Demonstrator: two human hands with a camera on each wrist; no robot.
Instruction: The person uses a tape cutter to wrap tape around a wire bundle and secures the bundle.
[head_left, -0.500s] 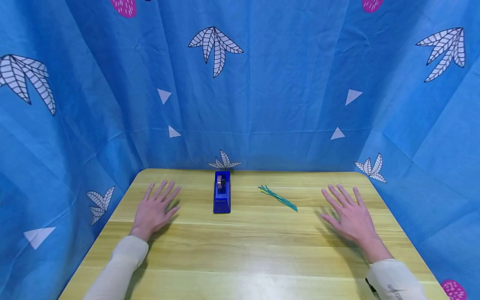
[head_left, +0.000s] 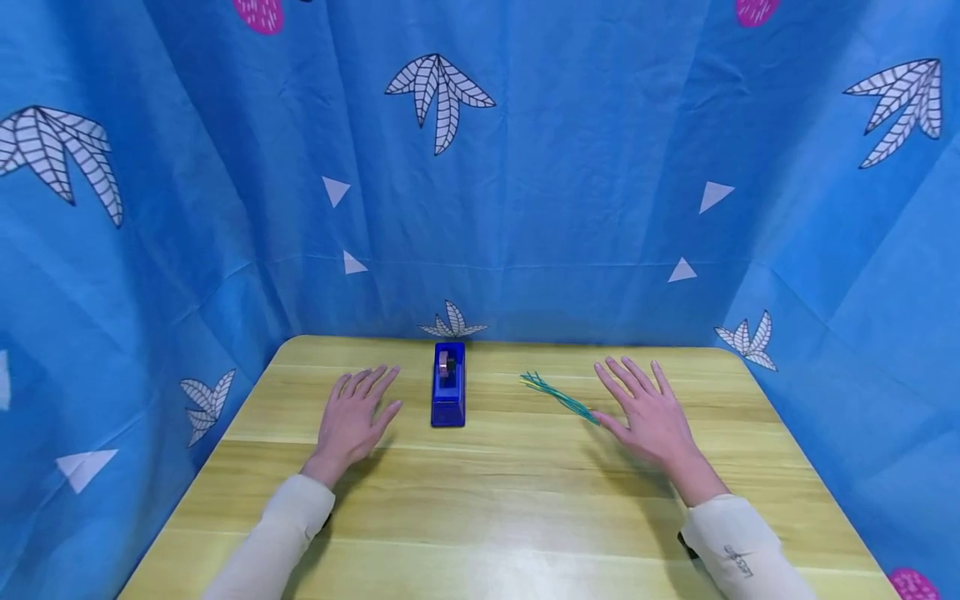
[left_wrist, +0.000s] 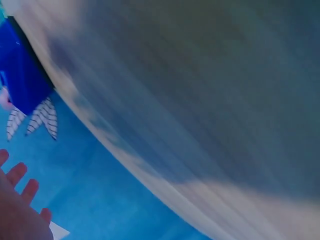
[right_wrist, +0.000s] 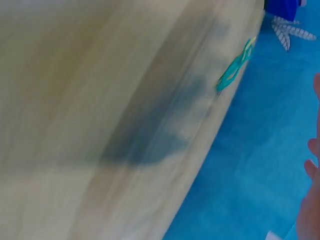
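Near the back of the table stands a blue tape dispenser (head_left: 448, 398) with a small roll in it. To its right lies a loose bundle of thin green and yellow twist ties (head_left: 561, 397). My left hand (head_left: 351, 423) is left of the dispenser, fingers spread and holding nothing. On the other side, my right hand (head_left: 651, 417) has its fingers spread too, its thumb tip by the near end of the ties; whether they touch I cannot tell. The left wrist view shows the dispenser (left_wrist: 22, 70) beyond the fingers, and the right wrist view shows the ties (right_wrist: 235, 67).
A light wooden table (head_left: 480, 500) carries these things. Blue curtain (head_left: 570, 183) with leaf prints hangs along its back edge and both sides.
Both hands have moved inward, the left toward the tape dispenser and the right toward the twist ties. The dispenser and ties stay in place; the head view has shifted slightly.
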